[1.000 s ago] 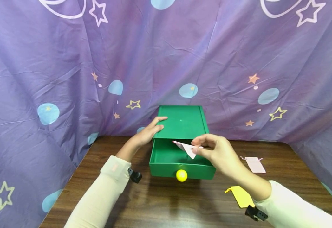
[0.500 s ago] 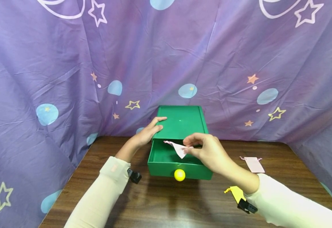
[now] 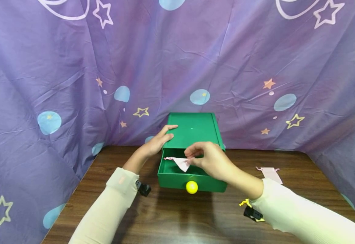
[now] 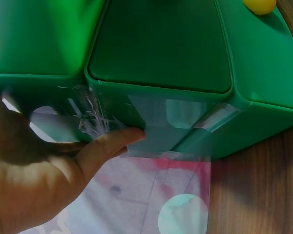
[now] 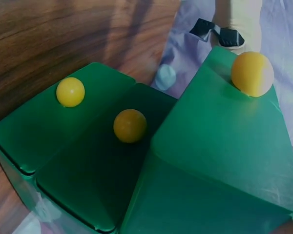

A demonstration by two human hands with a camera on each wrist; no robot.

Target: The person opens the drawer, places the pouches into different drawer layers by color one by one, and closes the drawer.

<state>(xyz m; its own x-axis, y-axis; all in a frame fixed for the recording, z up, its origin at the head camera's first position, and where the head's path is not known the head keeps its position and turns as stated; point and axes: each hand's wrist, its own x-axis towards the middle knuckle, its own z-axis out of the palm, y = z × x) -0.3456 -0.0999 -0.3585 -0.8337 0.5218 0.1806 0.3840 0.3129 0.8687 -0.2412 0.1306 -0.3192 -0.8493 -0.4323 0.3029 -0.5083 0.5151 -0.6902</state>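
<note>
Thumb and fingers of the right hand (image 3: 211, 161) pinch a pink pouch (image 3: 181, 164) over the open green drawer (image 3: 177, 181), the pouch's drawstring trailing towards nine o'clock. At ten o'clock from the drawer, the left hand (image 3: 156, 143) rests its extended fingers against the green cabinet (image 3: 192, 130). A second pink pouch (image 3: 271, 175) lies at three o'clock; a yellow pouch (image 3: 245, 202), mostly hidden by the right wrist, at four; a yellow knob (image 3: 192, 187) at six.

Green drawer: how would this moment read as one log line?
Right hand: pinches pink pouch at open top drawer | Left hand: touches side of green cabinet | Table: another pink pouch
</note>
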